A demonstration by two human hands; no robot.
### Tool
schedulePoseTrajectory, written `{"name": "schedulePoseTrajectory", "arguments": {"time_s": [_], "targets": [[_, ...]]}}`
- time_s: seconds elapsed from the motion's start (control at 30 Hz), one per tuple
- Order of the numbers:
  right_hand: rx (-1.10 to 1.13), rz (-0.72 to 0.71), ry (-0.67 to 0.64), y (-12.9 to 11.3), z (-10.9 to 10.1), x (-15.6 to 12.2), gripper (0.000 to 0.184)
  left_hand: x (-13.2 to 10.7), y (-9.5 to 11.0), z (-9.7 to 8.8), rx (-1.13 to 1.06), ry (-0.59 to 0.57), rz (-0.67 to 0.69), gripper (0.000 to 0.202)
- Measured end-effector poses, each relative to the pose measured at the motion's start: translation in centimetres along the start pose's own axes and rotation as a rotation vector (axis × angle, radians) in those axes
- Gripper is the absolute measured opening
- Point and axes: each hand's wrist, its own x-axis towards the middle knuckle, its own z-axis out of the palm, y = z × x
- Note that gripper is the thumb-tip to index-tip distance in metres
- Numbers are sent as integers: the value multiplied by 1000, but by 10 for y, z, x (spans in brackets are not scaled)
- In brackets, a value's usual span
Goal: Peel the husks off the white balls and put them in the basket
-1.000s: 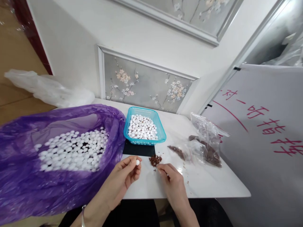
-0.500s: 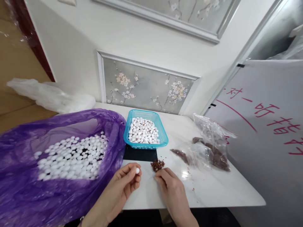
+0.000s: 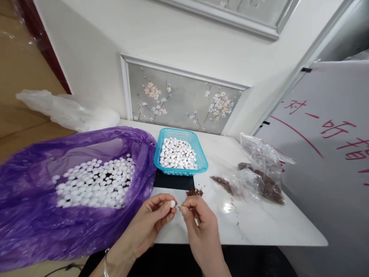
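A small white egg-shaped ball [image 3: 172, 204] sits between the thumb and fingers of my left hand [image 3: 151, 217]. Close to its right, my right hand [image 3: 203, 225] pinches a tiny brown piece [image 3: 180, 209], whose exact shape is too small to make out. The two hands are near each other but apart. Just beyond my right fingers lies a little heap of reddish-brown bits [image 3: 194, 191] on the white table [image 3: 253, 227]. Behind it stands a blue plastic basket [image 3: 203, 163] filled with white balls, some brown bits showing among them.
An open purple plastic bag [image 3: 31, 227] with many white balls [image 3: 92, 184] lies at left. On the right are clear zip bags [image 3: 266, 181] of brown material. A black flat object [image 3: 173, 181] lies by the basket. A whiteboard [image 3: 317, 184] borders the table's right side.
My right hand has lifted from the brown heap and moved left, towards the white ball in my left hand. The camera view has shifted slightly.
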Motion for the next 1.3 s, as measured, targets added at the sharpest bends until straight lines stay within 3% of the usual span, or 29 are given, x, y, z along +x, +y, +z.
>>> {"name": "schedulePoseTrajectory", "arguments": {"time_s": [0.17,0.43,1.03,1.3], "targets": [[39,2,-4,-1,10,0,15,0,-1,-2,-6,-46,31,11],[22,37,-16,-1,10,-1,15,1,-1,-2,32,-48,56,10],[94,65,-11,1,17,0,15,1,-5,-7,29,-12,72,10],[78,165,-49,1,16,5,14,0,-3,-6,90,37,99,11]]}}
